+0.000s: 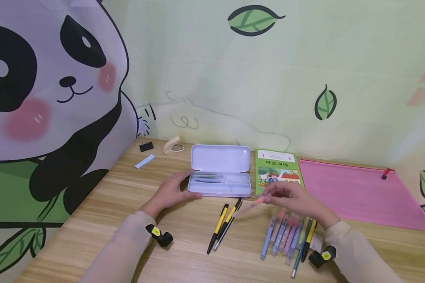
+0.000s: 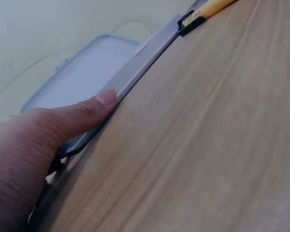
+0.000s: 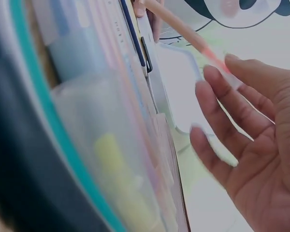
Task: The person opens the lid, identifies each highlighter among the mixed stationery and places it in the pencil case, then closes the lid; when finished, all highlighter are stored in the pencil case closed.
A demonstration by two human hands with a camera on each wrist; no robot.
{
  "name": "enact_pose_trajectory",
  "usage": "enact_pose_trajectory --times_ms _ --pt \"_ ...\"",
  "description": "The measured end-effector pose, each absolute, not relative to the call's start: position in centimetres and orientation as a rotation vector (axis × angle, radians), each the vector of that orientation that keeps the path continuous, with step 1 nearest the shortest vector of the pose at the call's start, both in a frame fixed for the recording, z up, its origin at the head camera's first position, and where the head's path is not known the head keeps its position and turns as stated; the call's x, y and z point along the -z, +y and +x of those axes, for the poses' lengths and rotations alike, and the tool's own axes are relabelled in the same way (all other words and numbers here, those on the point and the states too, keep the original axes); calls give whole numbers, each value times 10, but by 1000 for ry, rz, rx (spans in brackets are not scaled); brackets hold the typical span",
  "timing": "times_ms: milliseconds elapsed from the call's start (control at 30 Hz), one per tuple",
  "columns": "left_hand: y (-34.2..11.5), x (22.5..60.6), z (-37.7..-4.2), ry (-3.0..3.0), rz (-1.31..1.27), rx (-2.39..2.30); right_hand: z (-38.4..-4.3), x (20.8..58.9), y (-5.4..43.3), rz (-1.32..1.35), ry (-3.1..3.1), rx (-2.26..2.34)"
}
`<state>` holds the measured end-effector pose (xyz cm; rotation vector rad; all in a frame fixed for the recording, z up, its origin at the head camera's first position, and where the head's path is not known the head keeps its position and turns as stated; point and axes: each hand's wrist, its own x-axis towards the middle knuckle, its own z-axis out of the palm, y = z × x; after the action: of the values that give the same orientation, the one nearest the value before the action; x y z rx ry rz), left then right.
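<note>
That slim marker (image 1: 247,207), raised over the counter (image 1: 184,255), looks light and stiff — smooth plastic, I'd guess, so a touch slippery; it's best pinched near the pinkish end. The right hand (image 1: 294,198) has it just there, a narrow grip of thumb and fingers, the far end slanting toward the yellow pens (image 1: 218,228). The left hand (image 1: 170,191) grips the pencil case (image 1: 220,158) — thumb along its front, fingers round the left side, both forearms reaching forward.
</note>
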<state>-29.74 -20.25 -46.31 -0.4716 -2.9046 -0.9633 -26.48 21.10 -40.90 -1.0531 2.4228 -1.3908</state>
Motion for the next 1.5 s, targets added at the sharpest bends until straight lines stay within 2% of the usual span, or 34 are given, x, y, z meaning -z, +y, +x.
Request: enact_pose_trajectory --times_ms 233,433,833,1500 --pt "-202 464 -296 -2897 -468 967 -263 403 204 -873 2460 1589" --pt "-203 466 -295 -2905 -456 965 -263 397 175 -762 2569 1665" --pt "-202 470 -296 -2909 -483 948 -289 385 101 -771 2887 1338" --pt "-204 466 -299 -2899 -478 939 -299 397 97 -710 2884 1192"
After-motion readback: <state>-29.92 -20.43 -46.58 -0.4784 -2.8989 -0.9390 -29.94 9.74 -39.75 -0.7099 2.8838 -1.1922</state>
